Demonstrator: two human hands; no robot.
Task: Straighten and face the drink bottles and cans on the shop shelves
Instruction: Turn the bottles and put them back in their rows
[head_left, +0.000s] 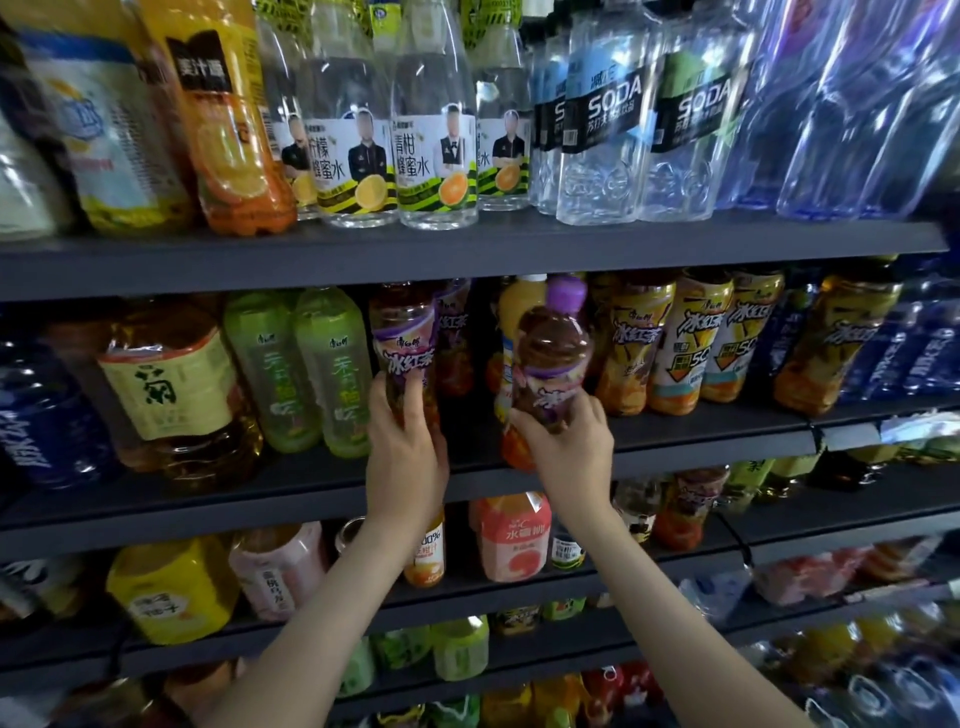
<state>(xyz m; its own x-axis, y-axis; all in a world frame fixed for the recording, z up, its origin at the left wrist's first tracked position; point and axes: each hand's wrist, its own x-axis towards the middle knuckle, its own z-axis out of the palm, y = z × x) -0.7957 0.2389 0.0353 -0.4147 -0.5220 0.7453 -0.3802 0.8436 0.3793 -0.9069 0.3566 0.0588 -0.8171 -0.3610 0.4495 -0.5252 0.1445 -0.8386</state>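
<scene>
Two bare forearms reach up to the middle shelf (701, 431). The left hand (408, 457) wraps round the base of a purple-labelled tea bottle (402, 338) standing at the shelf's near edge. Just right of it, the right hand (569, 452) grips a purple-capped tea bottle (553, 353) by its lower half. Farther back, green tea bottles (311, 369) stand to the left and yellow-labelled tea bottles (680, 343) to the right.

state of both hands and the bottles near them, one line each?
Left hand: grips purple-label brown tea bottle.
Right hand: grips purple-capped brown tea bottle.
Purple-label brown tea bottle: upright, label facing out.
Purple-capped brown tea bottle: capped, forward of its row.
Pale green tea bottles: upright, labels out.
</scene>
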